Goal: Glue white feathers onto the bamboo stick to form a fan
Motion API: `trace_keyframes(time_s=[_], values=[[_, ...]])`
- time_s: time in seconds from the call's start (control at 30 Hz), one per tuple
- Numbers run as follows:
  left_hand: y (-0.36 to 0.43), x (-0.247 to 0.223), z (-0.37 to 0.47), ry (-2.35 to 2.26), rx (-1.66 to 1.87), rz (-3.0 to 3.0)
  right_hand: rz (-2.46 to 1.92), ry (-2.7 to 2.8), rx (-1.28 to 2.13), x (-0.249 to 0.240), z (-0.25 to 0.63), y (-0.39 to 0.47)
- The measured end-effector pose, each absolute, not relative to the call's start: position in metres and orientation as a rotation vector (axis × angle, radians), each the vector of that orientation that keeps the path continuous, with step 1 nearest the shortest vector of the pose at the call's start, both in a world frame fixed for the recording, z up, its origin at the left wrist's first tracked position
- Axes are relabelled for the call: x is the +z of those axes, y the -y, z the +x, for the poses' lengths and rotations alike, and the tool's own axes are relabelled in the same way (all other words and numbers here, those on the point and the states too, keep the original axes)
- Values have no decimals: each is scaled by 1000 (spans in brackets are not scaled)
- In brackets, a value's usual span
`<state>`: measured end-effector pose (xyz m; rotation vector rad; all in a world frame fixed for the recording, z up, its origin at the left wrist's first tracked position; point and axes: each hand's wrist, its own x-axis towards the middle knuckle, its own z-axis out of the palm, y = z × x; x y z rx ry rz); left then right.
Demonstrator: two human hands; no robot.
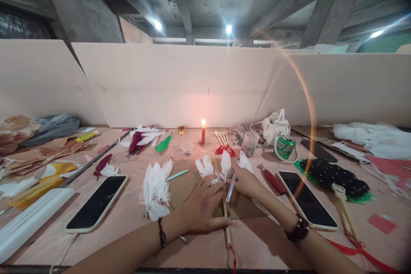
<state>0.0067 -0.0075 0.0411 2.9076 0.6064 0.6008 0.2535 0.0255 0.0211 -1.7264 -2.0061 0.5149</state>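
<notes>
My left hand (205,205) lies over a thin wooden stick (228,227) with a red cord at its lower end; its thumb rests on the stick and its fingers reach white feathers. My right hand (245,180) has closed fingers around a translucent glue stick (231,187), whose lower end points toward the wooden stick. One white feather (225,163) stands between the hands, with more white feathers (204,166) to its left. Under both hands is a brown cardboard sheet (183,190). A pile of white feathers (156,190) lies to the left.
A lit red candle (203,133) stands behind the hands. Phones lie left (98,203) and right (306,199). A green can (284,147), a white bag (272,127) and a plastic cup (249,143) are at the back right, and a black dotted fan (335,177) lies at right.
</notes>
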Motion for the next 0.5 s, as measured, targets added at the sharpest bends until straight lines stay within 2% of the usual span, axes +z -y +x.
trace_keyframes(time_s=[0.2, 0.5], values=[[5, 37, 5, -569, 621, 2899, -1671, 1943, 593, 22, 252, -25], [5, 35, 4, -589, 622, 2906, -1764, 1926, 521, 23, 258, -32]])
